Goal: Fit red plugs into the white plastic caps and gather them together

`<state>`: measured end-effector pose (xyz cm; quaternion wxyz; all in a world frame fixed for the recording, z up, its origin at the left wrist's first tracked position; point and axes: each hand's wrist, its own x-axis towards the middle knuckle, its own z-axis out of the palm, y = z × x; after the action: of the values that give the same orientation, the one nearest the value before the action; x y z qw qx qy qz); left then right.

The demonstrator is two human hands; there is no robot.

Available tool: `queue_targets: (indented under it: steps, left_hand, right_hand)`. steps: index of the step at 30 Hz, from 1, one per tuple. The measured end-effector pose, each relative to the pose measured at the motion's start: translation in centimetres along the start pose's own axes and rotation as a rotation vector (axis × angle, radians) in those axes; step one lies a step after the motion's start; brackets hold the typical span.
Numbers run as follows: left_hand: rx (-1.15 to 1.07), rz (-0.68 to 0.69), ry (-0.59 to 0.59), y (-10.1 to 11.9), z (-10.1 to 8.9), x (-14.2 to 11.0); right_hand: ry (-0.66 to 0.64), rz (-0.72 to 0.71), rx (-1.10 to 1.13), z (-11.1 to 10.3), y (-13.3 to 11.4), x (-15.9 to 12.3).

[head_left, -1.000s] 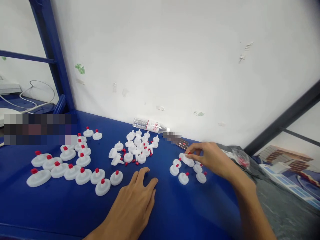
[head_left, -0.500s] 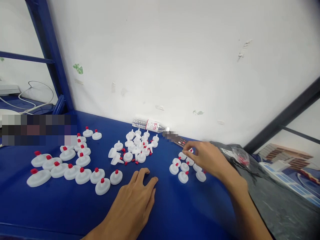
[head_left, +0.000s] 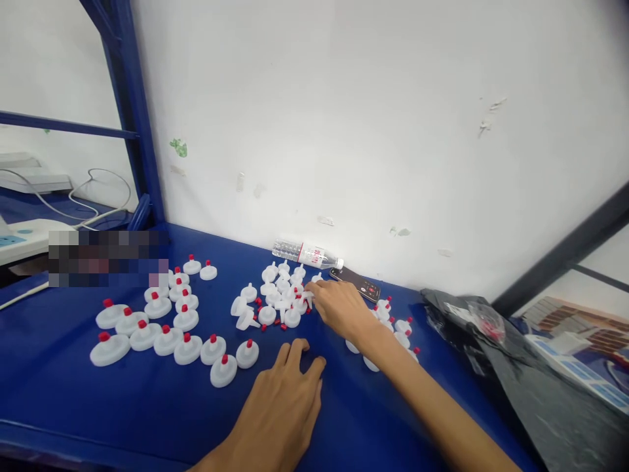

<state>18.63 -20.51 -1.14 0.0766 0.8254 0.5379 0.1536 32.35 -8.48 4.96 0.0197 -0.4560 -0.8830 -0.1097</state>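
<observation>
My left hand [head_left: 282,400] rests on the blue table, fingers loosely bent and apart, holding nothing. My right hand [head_left: 339,303] reaches over the right edge of a pile of white nozzle caps [head_left: 282,285]. Its fingers are drawn together at a white cap with a spout; whether they grip it is hidden. Small red tips [head_left: 284,326] lie loose among the pile. Left of it stand many white caps with red tips fitted [head_left: 187,349]. A smaller group of red-tipped caps [head_left: 401,337] sits under and beside my right forearm, partly covered.
A clear plastic bottle [head_left: 307,254] lies along the wall behind the pile, beside a dark phone [head_left: 361,285]. A dark grey plastic bag [head_left: 496,367] covers the right side. A blue frame post [head_left: 140,111] and white cables [head_left: 93,213] are at the left.
My right hand has moved left from the smaller red-tipped group to the pile of caps. My left hand stays on the table. The view has turned slightly left.
</observation>
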Motion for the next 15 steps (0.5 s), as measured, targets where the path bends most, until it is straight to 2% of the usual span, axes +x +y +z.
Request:
queue_targets:
  steps: [3, 6, 8, 10, 12, 14, 15]
  left_hand:
    - [0.008, 0.003, -0.001, 0.1, 0.1, 0.0]
    - [-0.008, -0.007, 0.035, 0.2, 0.2, -0.2]
    - [-0.020, -0.047, 0.108, 0.3, 0.4, -0.4]
    - [-0.005, -0.093, 0.192, 0.3, 0.6, -0.5]
    - [0.024, -0.105, 0.229, 0.2, 0.7, -0.5]
    - [0.027, -0.072, 0.201, 0.0, 0.7, -0.4]
    - [0.023, -0.045, 0.174, -0.1, 0.6, -0.3]
  right_hand:
    - [-0.007, 0.048, 0.007, -0.5, 0.5, 0.1]
    - [0.012, 0.110, 0.054, -1.9, 1.5, -1.1]
    - [0.006, 0.122, 0.262, -3.1, 2.2, -2.1]
    - [-0.106, 0.088, 0.633, -3.9, 2.4, -3.0]
    - [-0.318, 0.009, 0.993, -4.1, 2.3, -3.6]
    - [-0.518, -0.080, 1.187, -3.9, 2.1, -4.0]
    - [-0.575, -0.112, 1.241, -3.7, 2.0, -4.0]
